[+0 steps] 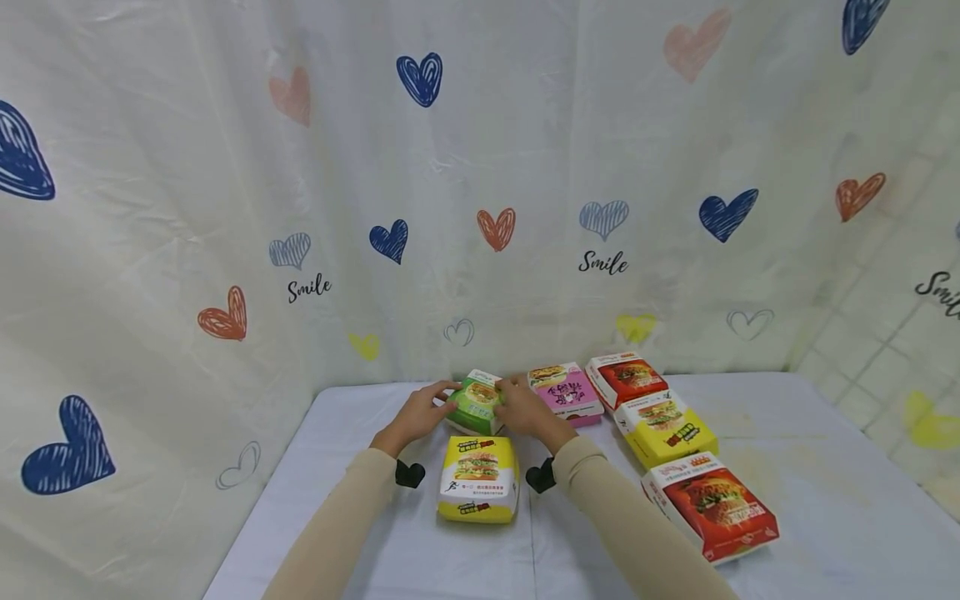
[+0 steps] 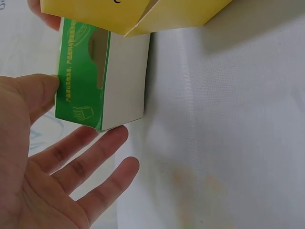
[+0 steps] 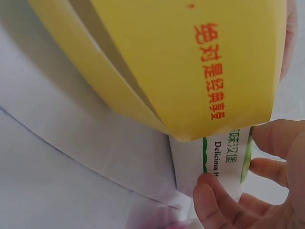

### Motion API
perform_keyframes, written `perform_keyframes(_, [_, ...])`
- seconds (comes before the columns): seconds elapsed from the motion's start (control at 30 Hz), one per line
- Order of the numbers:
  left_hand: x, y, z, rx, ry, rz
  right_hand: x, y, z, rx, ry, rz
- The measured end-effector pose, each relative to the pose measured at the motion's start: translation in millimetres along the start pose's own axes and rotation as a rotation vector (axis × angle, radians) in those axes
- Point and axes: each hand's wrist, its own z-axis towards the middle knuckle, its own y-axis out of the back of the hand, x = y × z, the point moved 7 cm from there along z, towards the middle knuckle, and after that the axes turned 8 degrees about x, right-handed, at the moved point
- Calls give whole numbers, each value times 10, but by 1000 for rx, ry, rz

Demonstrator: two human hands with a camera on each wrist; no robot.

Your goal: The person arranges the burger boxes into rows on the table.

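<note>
Green box [image 1: 477,403] sits just beyond the front yellow box [image 1: 477,483], clamped by your left grip [image 1: 420,413] and right grip [image 1: 528,408]; you're apparently positioning it, likely needing even release next.

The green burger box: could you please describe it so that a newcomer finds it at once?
On the white-covered table, look toward the far edge, below the heart-printed curtain. Just beyond the left yellow box, and left of the pink box, is the green burger box. It is the only green one; its neighbours are yellow and pink.
</note>
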Motion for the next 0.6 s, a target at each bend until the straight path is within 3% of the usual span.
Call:
perform_keyframes(0.3, [27,35,30,-46,16,-2,3,21,-42,-10,-6,-4])
perform_keyframes(0.6, [9,76,47,-123,-26,68,-24,-1,-65,1,-38,-15])
